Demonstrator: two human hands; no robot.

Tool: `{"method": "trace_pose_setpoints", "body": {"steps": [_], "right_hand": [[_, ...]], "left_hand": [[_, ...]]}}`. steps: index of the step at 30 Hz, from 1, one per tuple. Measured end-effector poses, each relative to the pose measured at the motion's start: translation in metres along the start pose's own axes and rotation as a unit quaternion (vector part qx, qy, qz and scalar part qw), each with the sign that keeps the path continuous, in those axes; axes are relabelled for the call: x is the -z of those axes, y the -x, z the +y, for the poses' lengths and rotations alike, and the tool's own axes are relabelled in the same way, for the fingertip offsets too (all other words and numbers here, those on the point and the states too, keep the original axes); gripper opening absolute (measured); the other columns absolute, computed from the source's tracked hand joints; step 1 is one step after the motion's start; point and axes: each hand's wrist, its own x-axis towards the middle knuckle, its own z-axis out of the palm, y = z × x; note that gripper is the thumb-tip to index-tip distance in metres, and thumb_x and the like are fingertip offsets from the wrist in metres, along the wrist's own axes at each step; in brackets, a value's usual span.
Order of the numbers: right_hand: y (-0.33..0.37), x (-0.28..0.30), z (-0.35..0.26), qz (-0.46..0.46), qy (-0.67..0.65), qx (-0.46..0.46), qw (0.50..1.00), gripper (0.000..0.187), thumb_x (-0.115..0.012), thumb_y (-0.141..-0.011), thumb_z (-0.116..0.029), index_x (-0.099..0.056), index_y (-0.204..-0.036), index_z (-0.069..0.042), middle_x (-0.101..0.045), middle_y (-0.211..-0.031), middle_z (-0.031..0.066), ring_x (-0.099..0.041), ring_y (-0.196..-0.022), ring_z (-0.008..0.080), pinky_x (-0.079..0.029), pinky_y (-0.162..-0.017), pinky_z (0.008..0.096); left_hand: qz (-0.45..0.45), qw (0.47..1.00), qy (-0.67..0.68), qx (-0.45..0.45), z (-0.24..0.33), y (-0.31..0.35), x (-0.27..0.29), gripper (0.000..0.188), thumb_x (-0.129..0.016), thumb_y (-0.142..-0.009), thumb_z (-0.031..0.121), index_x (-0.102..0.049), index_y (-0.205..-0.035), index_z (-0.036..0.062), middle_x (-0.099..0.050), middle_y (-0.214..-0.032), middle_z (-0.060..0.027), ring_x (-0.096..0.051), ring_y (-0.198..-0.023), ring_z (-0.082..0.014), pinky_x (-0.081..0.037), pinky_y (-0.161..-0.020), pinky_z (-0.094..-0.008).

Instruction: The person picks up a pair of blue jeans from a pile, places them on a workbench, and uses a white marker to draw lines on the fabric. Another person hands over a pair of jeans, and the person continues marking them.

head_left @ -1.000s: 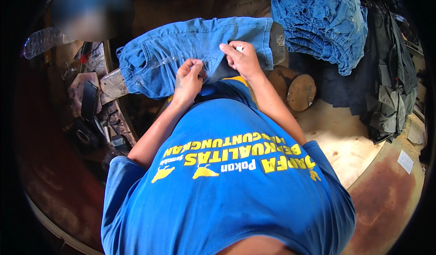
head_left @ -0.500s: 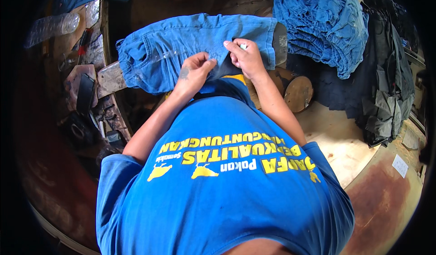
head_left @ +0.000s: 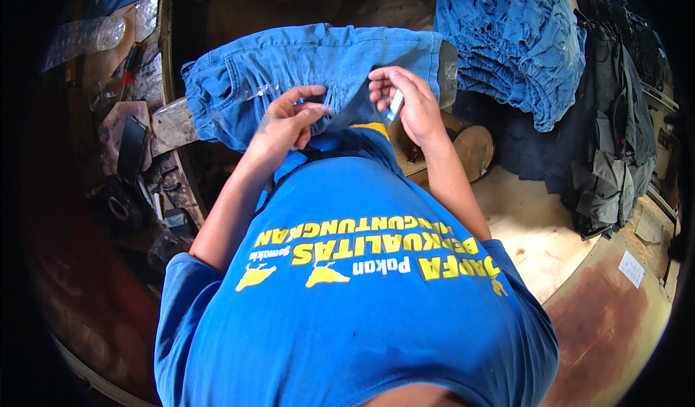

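Note:
A pair of blue denim shorts [head_left: 289, 56] is pulled over a narrow board [head_left: 174, 126], with the elastic waist at the left and a leg hem at the right. Pale frayed threads show on the cloth between my hands. Over the near edge of the denim, my left hand [head_left: 288, 119] has its thumb and forefinger apart, with nothing visible between them. My right hand [head_left: 414, 106], near the hem, has its fingers curled around a small, flat, pale object [head_left: 395, 106]; its exact kind is unclear.
Stacked blue denim garments [head_left: 510, 45] stand at the far right, beside dark hanging clothes [head_left: 615, 132]. At left, a clear plastic bottle [head_left: 87, 38] and a dark phone-like object [head_left: 132, 150] lie on a worn bench. A round wooden piece [head_left: 474, 150] sits below the board's right end.
My left hand has drawn back to the left and its pinch has loosened. My right hand has shifted slightly right and turned, showing more of the pale object. The shorts stay on the board.

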Motion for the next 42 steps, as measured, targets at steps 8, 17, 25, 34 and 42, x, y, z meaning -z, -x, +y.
{"method": "trace_pose_setpoints", "body": {"steps": [8,17,25,34,42], "right_hand": [[0.020,-0.037,-0.026,0.036,0.294,0.202,0.933,0.040,-0.071,-0.109,-0.042,-0.080,-0.116,-0.004,-0.079,-0.102,0.0138,-0.074,-0.086,0.0238,-0.055,-0.073,0.0357],[0.026,-0.031,-0.029,0.028,0.393,0.164,0.904,0.025,-0.086,-0.096,-0.026,-0.085,-0.103,-0.001,-0.080,-0.092,0.0174,-0.078,-0.081,0.0304,-0.058,-0.072,0.0372],[0.045,-0.036,-0.031,0.066,0.461,0.195,0.863,0.019,-0.087,-0.094,-0.020,-0.085,-0.102,-0.003,-0.076,-0.083,0.0154,-0.073,-0.071,0.0257,-0.053,-0.064,0.0353],[0.051,-0.019,-0.019,0.137,0.385,0.225,0.884,0.023,-0.087,-0.095,-0.015,-0.082,-0.109,0.002,-0.078,-0.089,0.0156,-0.074,-0.074,0.0221,-0.055,-0.066,0.0344],[0.065,-0.015,0.002,0.104,0.356,0.159,0.915,0.022,-0.075,-0.105,-0.018,-0.069,-0.115,0.001,-0.073,-0.093,0.0153,-0.069,-0.072,0.0235,-0.054,-0.066,0.0364]], "left_hand": [[-0.024,0.998,0.063,-0.004,-0.017,-0.002,0.000,0.043,-0.067,-0.107,0.006,-0.048,-0.146,0.0008,-0.076,-0.110,-0.0077,-0.047,-0.058,-0.0037,-0.037,-0.050,-0.0199],[-0.028,0.997,0.068,-0.007,-0.024,0.000,-0.002,0.038,-0.063,-0.104,-0.002,-0.049,-0.139,0.0021,-0.078,-0.116,-0.0089,-0.049,-0.056,-0.0043,-0.038,-0.049,-0.0193],[-0.029,0.997,0.075,-0.010,-0.026,-0.001,0.000,0.039,-0.060,-0.102,-0.007,-0.049,-0.139,0.0012,-0.078,-0.119,-0.0110,-0.050,-0.057,-0.0048,-0.040,-0.049,-0.0202],[-0.010,1.000,-0.005,-0.027,-0.013,-0.013,-0.003,0.036,-0.071,-0.102,0.004,-0.058,-0.135,-0.0030,-0.077,-0.109,-0.0113,-0.055,-0.059,-0.0066,-0.044,-0.050,-0.0224],[0.141,0.935,-0.278,-0.168,0.007,-0.019,0.000,0.019,-0.079,-0.099,0.007,-0.074,-0.116,0.0000,-0.080,-0.106,-0.0111,-0.064,-0.066,-0.0085,-0.052,-0.058,-0.0263]]}}
